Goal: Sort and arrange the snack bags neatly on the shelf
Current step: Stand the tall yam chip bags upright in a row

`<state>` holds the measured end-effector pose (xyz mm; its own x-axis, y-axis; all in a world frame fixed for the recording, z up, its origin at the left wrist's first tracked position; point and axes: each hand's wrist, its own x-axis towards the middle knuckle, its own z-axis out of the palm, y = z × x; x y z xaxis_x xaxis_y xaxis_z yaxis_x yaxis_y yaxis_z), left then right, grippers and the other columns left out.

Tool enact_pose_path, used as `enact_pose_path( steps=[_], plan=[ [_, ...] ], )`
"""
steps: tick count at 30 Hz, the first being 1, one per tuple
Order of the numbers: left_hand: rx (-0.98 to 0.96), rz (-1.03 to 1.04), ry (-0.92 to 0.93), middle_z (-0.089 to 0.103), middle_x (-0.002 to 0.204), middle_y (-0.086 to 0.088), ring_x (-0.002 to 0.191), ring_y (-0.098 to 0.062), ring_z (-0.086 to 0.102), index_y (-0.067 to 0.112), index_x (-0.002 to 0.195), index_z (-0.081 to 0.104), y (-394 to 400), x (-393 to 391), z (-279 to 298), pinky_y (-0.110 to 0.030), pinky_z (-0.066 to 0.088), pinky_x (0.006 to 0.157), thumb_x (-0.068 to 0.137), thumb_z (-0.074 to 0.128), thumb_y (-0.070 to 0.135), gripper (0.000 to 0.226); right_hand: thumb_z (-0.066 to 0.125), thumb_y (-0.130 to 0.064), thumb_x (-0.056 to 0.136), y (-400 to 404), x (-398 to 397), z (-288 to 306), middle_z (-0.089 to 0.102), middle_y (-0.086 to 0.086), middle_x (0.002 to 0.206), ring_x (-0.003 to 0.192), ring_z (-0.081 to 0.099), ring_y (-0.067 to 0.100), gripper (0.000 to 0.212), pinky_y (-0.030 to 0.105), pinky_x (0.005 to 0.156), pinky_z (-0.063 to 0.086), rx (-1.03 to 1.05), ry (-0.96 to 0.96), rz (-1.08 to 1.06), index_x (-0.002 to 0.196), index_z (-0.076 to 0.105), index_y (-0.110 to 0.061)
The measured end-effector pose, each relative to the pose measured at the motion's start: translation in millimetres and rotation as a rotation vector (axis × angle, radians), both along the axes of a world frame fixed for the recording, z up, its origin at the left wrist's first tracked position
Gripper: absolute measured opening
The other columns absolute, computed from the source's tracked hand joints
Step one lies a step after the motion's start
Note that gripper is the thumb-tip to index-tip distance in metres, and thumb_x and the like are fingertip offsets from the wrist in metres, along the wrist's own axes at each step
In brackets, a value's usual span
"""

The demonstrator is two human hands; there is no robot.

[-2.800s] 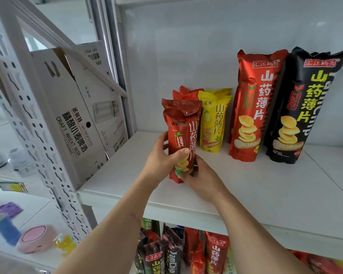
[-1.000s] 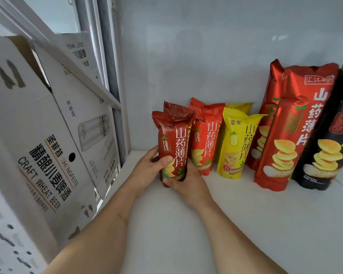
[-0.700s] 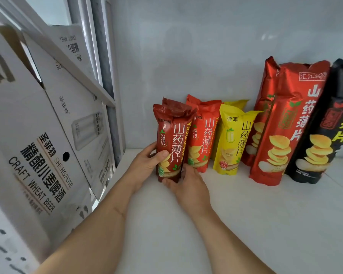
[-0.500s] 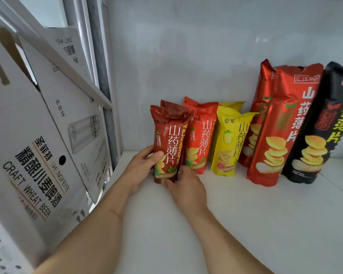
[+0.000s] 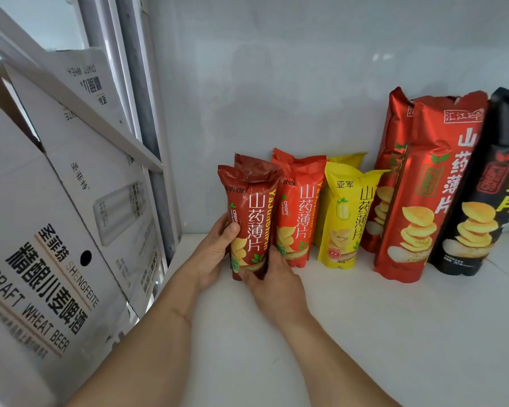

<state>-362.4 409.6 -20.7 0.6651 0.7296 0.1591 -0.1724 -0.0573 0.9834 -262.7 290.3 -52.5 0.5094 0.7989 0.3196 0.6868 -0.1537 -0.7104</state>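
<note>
From the head view, both hands are clamped on a pair of small dark red yam-chip bags (image 5: 249, 218), one behind the other: the left hand (image 5: 213, 254) wraps their left side with the thumb across the front, and the right hand (image 5: 272, 282) cups the base from the front. A few seconds back the bags were held out near the shelf's front edge; now they stand upright on the white shelf (image 5: 365, 333), pushed back at about ten o'clock from its middle, touching the bright red small bag (image 5: 299, 212) at their three o'clock. Beyond that run the yellow bag (image 5: 348, 218), the tall red bag (image 5: 429, 189) and the tall black bag (image 5: 488, 195), all leaning on the back wall. The row looks sorted by size and colour, so I judge this placement nearly finished, with only the letting go left. A craft wheat beer carton (image 5: 47, 259) crowds in at nine o'clock.
</note>
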Motion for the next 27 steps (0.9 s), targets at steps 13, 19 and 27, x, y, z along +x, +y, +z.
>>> enact_pose_path(
  steps=[13, 19, 27],
  plan=[
    [0.011, 0.057, 0.074, 0.073, 0.117, 0.01, 0.104, -0.008, 0.071, 0.041, 0.122, 0.055, -4, 2, -8, -0.023, 0.056, 0.085, 0.057, 0.081, 0.062, 0.073, 0.054, -0.04, 0.089, 20, -9, 2, 0.052, 0.001, 0.141, 0.122, 0.056, 0.025, 0.066, 0.044, 0.098, 0.049, -0.011, 0.059, -0.044, 0.148, 0.03, -0.022],
    [0.05, 0.068, 0.146, 0.069, 0.125, 0.01, 0.111, -0.009, 0.068, 0.041, 0.134, 0.049, -1, 4, -10, -0.028, 0.054, 0.094, 0.05, 0.078, 0.079, 0.097, 0.066, -0.043, 0.084, 16, -10, 0, 0.054, 0.0, 0.137, 0.119, 0.057, 0.022, 0.074, 0.039, 0.093, 0.052, 0.027, 0.027, -0.073, 0.146, 0.032, -0.021],
    [0.052, 0.002, 0.138, 0.068, 0.129, 0.009, 0.114, -0.009, 0.067, 0.037, 0.141, 0.045, 4, 11, -8, -0.033, 0.053, 0.1, 0.044, 0.079, 0.082, 0.113, 0.067, -0.046, 0.083, 15, -9, 1, 0.052, 0.001, 0.137, 0.12, 0.055, 0.023, 0.077, 0.038, 0.092, 0.051, 0.028, -0.034, -0.178, 0.145, 0.031, -0.019]
  ],
)
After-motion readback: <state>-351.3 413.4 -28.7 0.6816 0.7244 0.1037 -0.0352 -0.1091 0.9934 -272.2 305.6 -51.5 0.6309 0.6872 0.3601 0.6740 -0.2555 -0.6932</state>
